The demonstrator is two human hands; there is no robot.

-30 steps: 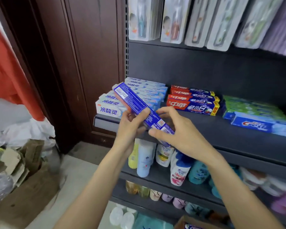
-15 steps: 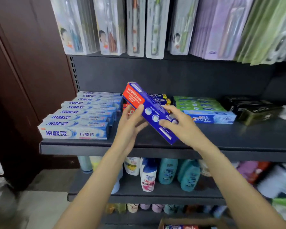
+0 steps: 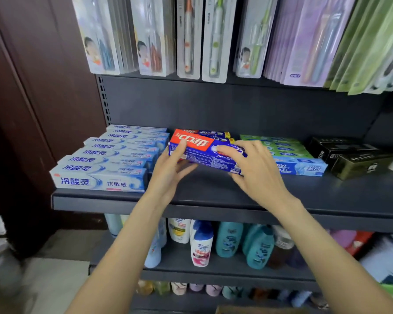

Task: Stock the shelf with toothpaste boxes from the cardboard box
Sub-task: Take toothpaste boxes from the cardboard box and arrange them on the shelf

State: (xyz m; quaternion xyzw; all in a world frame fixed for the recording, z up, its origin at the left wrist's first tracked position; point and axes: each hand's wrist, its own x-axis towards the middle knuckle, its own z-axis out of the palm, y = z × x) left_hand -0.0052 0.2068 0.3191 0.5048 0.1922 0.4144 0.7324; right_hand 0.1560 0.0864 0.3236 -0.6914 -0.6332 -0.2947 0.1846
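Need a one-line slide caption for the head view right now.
Both hands, left hand and right hand, set a red-and-blue toothpaste box onto the dark shelf between white-blue boxes and green boxes.

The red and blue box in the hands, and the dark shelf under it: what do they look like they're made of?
The red and blue box looks like thin printed cardboard with a glossy coating: sharp folded edges, a slight sheen on the print. The shelf looks like painted sheet metal with a matte dark grey finish: a thin folded front lip, and a slotted upright at the back. Steel is likely, but I cannot confirm it.
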